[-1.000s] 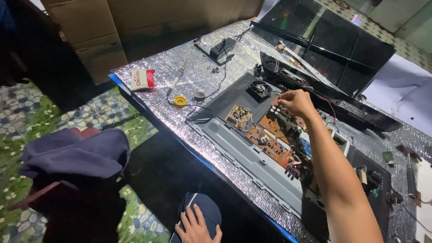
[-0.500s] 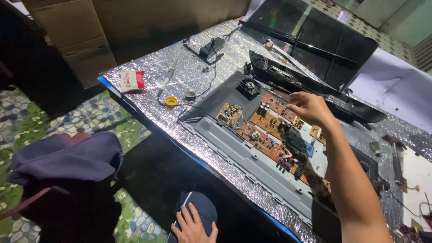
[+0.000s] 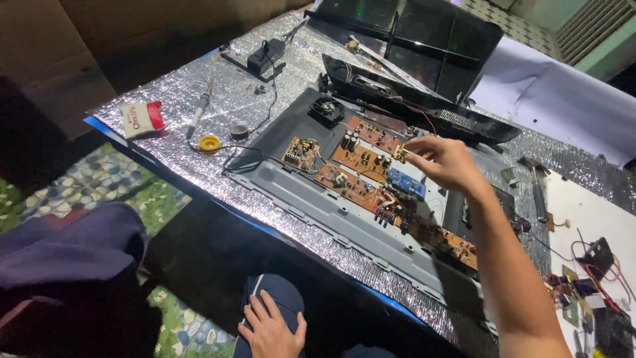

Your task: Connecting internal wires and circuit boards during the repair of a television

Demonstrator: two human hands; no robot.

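Nearest: left hand (image 3: 270, 329) lay flat on the knee (image 3: 281, 298), in dark blue cloth, fingers loosely spread, holding nothing. Dark blue bundle of fabric (image 3: 73, 245) sat off to the left on the patterned floor (image 3: 152, 192)

Next out, the foil-covered table (image 3: 165, 142) carried an opened flat-screen chassis (image 3: 318, 205), grey metal with the rear side up. Several brown circuit boards (image 3: 361, 162) and a small blue board (image 3: 405, 183) sat on it, wired together

Right hand (image 3: 447, 162) was raised just above the boards. Thumb and forefinger were pinched narrow on a small gold-coloured part (image 3: 401, 154) and the other fingers were curled. The part was clear of the boards, over the middle brown one and just up from the blue one. Couldn't tell what kind of part it was, too small

Judgement: the step in hand was fine work with that part over the board cluster, one-handed. Any next move with it would call for a steady pinch and a careful line, because the boards were dense and thin wires ran close by

Further back: soldering iron (image 3: 199, 113), yellow solder reel (image 3: 209, 142) and a red-and-white packet (image 3: 144, 117) lay on the foil, well apart from the hand. The black back cover (image 3: 424, 106) and dark screen panel (image 3: 424, 33) lay at the far edge
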